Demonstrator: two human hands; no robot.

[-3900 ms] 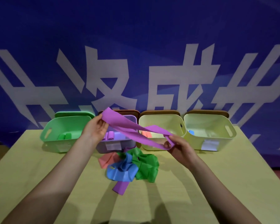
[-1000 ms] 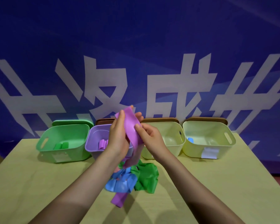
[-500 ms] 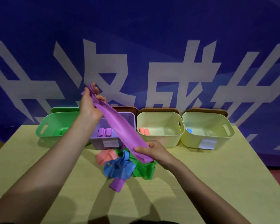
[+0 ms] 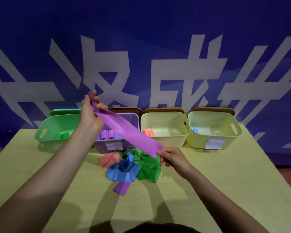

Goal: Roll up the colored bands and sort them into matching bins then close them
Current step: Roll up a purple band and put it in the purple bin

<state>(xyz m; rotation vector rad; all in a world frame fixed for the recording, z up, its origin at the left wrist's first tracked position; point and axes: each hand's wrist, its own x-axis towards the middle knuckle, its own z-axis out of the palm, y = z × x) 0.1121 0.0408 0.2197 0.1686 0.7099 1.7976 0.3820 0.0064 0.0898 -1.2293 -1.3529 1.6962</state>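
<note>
Left hand [image 4: 89, 115] pinches the top end of the purple band [image 4: 128, 132], right hand [image 4: 173, 158] pinches the low end, stretched tight over the purple bin [image 4: 118, 145]. If either grip slips, it'll probably snap back. The loose pile [image 4: 129, 165] under the right hand crowds the bench [image 4: 225, 182].

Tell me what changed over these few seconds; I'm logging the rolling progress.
The purple band, first held slack and twisted, was bunched upright between the hands, then pulled out flat: left hand went up, right hand came down beside the loose band pile. Both kept their grip. Bins and pile stayed put.
</note>
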